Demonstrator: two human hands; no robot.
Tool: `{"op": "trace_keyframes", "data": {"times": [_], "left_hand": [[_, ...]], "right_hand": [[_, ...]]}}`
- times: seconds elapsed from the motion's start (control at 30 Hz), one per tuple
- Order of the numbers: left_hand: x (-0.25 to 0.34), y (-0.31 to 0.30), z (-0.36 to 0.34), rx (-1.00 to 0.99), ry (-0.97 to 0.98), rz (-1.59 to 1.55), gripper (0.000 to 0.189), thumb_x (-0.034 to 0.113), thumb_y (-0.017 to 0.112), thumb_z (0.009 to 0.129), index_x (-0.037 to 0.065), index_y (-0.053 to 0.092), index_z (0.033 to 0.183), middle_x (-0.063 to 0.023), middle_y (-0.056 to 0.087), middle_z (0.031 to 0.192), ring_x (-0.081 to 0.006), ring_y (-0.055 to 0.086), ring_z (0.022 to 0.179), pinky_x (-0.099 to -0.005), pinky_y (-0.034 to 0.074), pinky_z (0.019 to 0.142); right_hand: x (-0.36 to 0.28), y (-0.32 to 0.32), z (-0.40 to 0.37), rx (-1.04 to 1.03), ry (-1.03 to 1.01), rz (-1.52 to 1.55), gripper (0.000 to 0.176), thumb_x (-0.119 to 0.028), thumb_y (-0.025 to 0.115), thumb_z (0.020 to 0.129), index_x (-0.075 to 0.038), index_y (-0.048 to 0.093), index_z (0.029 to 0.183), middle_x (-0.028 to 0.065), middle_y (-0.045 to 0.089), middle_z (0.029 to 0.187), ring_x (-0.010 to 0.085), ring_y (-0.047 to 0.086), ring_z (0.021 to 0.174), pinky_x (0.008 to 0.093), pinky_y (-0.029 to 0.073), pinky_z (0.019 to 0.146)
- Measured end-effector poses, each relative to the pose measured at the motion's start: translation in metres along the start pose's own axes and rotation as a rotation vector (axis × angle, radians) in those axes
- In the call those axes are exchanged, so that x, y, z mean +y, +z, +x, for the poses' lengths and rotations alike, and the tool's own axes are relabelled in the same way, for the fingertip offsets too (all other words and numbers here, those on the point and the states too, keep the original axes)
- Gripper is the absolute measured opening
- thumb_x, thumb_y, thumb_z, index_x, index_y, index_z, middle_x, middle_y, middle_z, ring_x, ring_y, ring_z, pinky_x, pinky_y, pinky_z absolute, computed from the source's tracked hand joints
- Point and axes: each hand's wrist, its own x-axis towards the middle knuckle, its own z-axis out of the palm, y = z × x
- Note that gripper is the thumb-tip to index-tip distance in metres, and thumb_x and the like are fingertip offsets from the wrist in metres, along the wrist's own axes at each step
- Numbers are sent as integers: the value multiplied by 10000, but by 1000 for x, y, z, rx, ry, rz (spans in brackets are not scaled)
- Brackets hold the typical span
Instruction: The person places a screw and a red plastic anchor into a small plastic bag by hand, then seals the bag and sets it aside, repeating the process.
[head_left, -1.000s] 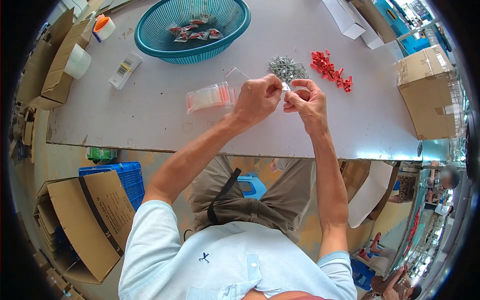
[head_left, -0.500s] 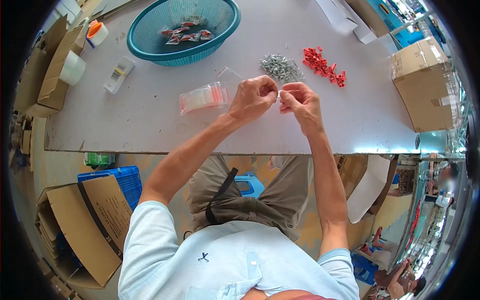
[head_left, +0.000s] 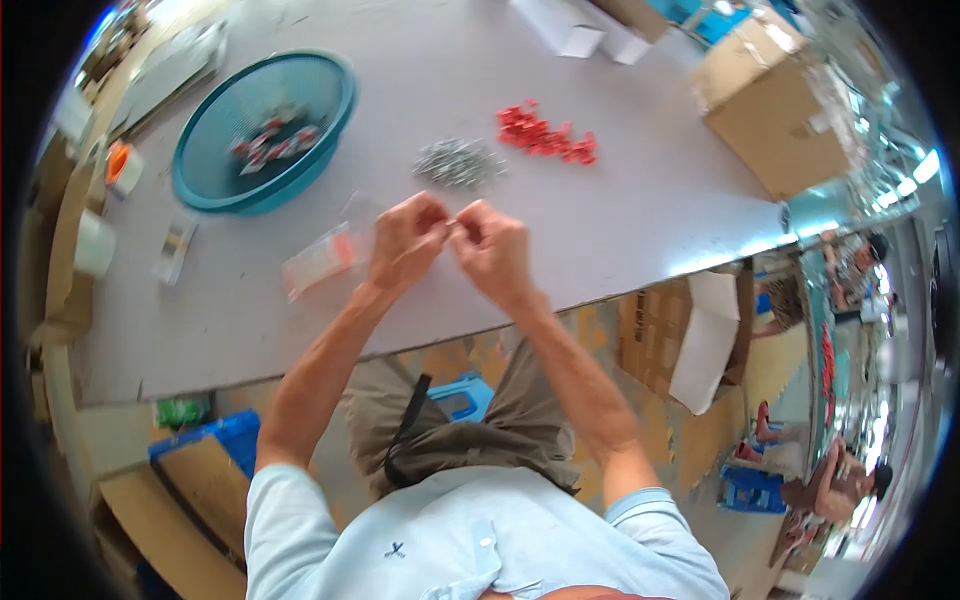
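Note:
My left hand [head_left: 405, 245] and my right hand [head_left: 496, 252] meet above the table, thumbs and fingers pinched. Whatever lies between their fingertips is too small and blurred to name. Just beyond them is a heap of small silvery metal pieces [head_left: 455, 163], perhaps screws. Farther back and to the right lies a pile of small red plastic pieces [head_left: 540, 134]. A stack of clear plastic bags with red edges [head_left: 322, 264] rests left of my left hand.
A teal mesh basket [head_left: 345, 112] at the left holds several small red-and-clear packets [head_left: 270, 146]. Tape rolls [head_left: 124, 172] stand near the left edge. On the right of the table [head_left: 620, 225] is a cardboard box [head_left: 780, 110]. People sit beyond, at the far right.
The view has turned and shifted, so the table looks tilted and its contents sit farther left. Both hands stay pinched together, now blurred; the right hand has rotated slightly.

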Motion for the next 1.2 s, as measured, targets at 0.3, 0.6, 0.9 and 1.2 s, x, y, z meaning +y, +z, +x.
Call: {"op": "trace_keyframes", "data": {"times": [0.3, 0.6, 0.9, 1.2], "left_hand": [[-5, 1, -2, -77, 23, -202, 55, 27, 654, 956, -4, 675, 996, -51, 684, 832, -88, 614, 698, -228, 501, 635], [8, 3, -3, -266, -271, -489, 77, 26, 655, 929, 20, 649, 1005, -35, 642, 816, -102, 586, 620, -230, 486, 568], [11, 7, -7, -258, -249, -380, 79, 10, 670, 915, 29, 658, 991, -30, 658, 833, -92, 600, 667, -241, 495, 584], [10, 4, -6, -272, -237, -362, 60, 45, 668, 939, 28, 653, 994, -37, 664, 836, -92, 606, 659, -229, 503, 590]], "right_hand": [[5, -18, -20, 137, -119, -51, 184, -106, 722, 827, -47, 655, 989, 170, 678, 971, 386, 670, 920, 482, 548, 774], [29, -36, -29, 159, -327, -17, 214, -58, 764, 798, -48, 680, 995, 149, 679, 1100, 365, 641, 1099, 473, 495, 1019], [33, -37, -35, 184, -353, -28, 48, -52, 725, 834, -71, 688, 859, 96, 704, 975, 323, 661, 1028, 458, 507, 907], [35, -43, -36, 196, -382, -59, 47, -79, 729, 851, -73, 696, 884, 80, 708, 989, 303, 659, 1047, 463, 499, 922]]}}
